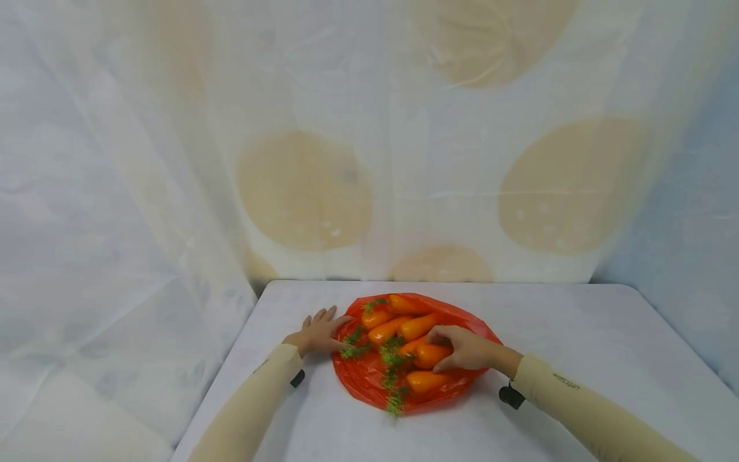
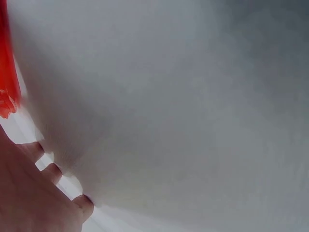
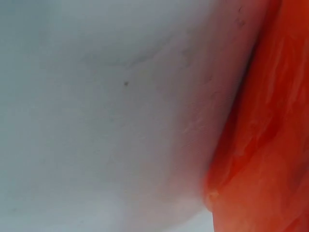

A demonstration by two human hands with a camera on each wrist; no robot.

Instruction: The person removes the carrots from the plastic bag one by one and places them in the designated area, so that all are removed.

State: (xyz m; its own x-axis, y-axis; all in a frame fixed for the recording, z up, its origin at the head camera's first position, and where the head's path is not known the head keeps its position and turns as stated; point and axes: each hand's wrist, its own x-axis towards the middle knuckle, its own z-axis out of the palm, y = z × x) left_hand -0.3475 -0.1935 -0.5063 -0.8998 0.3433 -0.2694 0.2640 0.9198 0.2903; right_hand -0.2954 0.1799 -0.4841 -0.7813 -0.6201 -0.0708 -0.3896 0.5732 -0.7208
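Several orange carrots [image 1: 388, 330] with green leafy tops lie on a red plastic bag [image 1: 359, 380], spread out on the table. At the bag's left edge is my left hand [image 1: 317, 333], fingers spread, its thumb side touching the red plastic. In the left wrist view its fingertips [image 2: 86, 205] rest on the white surface beside the bag. My right hand [image 1: 466, 348] reaches over the bag's right side and grips a carrot [image 1: 428, 356] between thumb and fingers. Another carrot [image 1: 426, 382] lies just below that hand. The right wrist view shows only the bag's side [image 3: 270, 159] and white surface.
The white table [image 1: 566, 333] extends to both sides of the bag. A pale curtain with tan circles [image 1: 306, 192] hangs behind it, and white sheeting [image 1: 104, 256] closes off the left. Black wrist devices [image 1: 511, 396] sit under both sleeves.
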